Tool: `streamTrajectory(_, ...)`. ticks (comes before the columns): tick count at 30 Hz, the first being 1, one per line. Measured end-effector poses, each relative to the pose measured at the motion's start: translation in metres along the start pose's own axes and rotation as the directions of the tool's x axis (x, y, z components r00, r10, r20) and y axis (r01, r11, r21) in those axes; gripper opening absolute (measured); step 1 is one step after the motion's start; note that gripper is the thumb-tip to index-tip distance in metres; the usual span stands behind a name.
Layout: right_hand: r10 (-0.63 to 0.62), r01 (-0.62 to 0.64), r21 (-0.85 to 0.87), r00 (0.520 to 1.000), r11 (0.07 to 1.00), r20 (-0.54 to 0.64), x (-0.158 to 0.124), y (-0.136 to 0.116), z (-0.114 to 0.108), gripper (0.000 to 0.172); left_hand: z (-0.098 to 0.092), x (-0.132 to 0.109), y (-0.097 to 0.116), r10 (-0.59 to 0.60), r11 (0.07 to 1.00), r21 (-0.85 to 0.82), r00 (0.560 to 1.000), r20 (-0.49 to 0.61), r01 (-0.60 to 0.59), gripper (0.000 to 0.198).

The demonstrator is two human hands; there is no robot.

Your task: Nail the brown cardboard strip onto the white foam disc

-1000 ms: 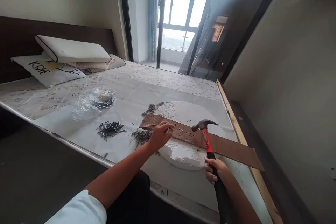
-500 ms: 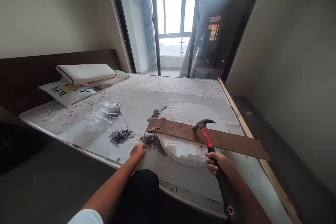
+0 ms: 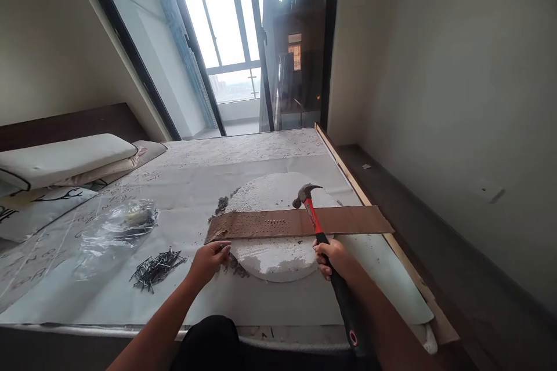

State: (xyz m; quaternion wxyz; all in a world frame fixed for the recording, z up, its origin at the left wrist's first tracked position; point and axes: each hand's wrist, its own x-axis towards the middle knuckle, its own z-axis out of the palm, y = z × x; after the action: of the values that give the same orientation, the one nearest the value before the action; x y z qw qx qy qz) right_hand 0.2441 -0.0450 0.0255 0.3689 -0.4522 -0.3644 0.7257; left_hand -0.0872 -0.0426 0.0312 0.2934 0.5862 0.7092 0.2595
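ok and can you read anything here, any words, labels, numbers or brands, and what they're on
Printed cover on the mattress: scattered small letters, too small to read as words.
Hammer's red handle: dark marks, too blurred to read.
Pillow at the left edge: dark lettering cut off by the frame, unreadable.
Nothing else is readable.

The person has on a black garment [image 3: 209, 345], matte and soft-looking, which rises in a rounded fold at the bottom of the view. The left forearm [image 3: 161, 316] and right forearm [image 3: 383, 319] are bare, slim and smooth, narrowing toward the wrists. The left hand [image 3: 209, 261] and right hand [image 3: 333, 258] are bare as well, with slender fingers.
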Motion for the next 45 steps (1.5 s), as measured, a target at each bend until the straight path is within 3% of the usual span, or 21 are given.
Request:
streamTrajectory(4,0.023,-0.023,-0.001,1.0,1.0,0.017,0.001,-0.002,-0.001,0.019,0.037,0.034,0.054,0.173,0.977,-0.139,0.982,0.075,-0.162,0.048)
streamTrajectory(6,0.031,-0.031,0.0,0.999,1.0,0.027,0.002,-0.001,-0.002,0.019,0.059,0.055,0.074,0.241,0.968,-0.103,0.964,0.111,-0.23,0.055)
streamTrajectory(8,0.03,-0.03,-0.002,0.999,1.0,0.03,0.003,0.0,-0.002,0.02,0.081,0.074,0.09,0.321,0.947,-0.019,0.945,0.061,-0.321,0.056)
streamTrajectory(11,0.016,-0.015,-0.016,1.0,1.0,0.026,0.004,0.001,-0.002,0.02,0.107,0.095,0.104,0.427,0.901,0.077,0.904,0.019,-0.427,0.049)
streamTrajectory(15,-0.001,0.001,-0.012,1.0,1.0,0.014,0.003,0.0,-0.002,0.02,0.128,0.11,0.104,0.477,0.86,0.171,0.877,0.059,-0.48,0.044)
streamTrajectory(22,0.008,-0.008,-0.038,1.0,0.999,0.004,-0.001,-0.007,-0.001,0.023,0.139,0.118,0.09,0.42,0.871,0.235,0.902,0.1,-0.432,0.04)
streamTrajectory(36,0.009,-0.007,-0.102,1.0,0.995,0.021,-0.002,-0.004,0.005,0.022,0.143,0.118,0.089,0.43,0.841,0.331,0.9,0.069,-0.428,0.046)
streamTrajectory(42,-0.134,0.118,-0.277,0.99,0.954,-0.039,-0.014,-0.003,0.009,0.015,0.148,0.118,0.085,0.426,0.829,0.369,0.902,0.072,-0.421,0.042)
streamTrajectory(45,-0.138,0.123,-0.344,0.99,0.931,-0.02,-0.018,-0.002,0.009,0.012,0.152,0.117,0.083,0.431,0.819,0.396,0.901,0.055,-0.416,0.041)
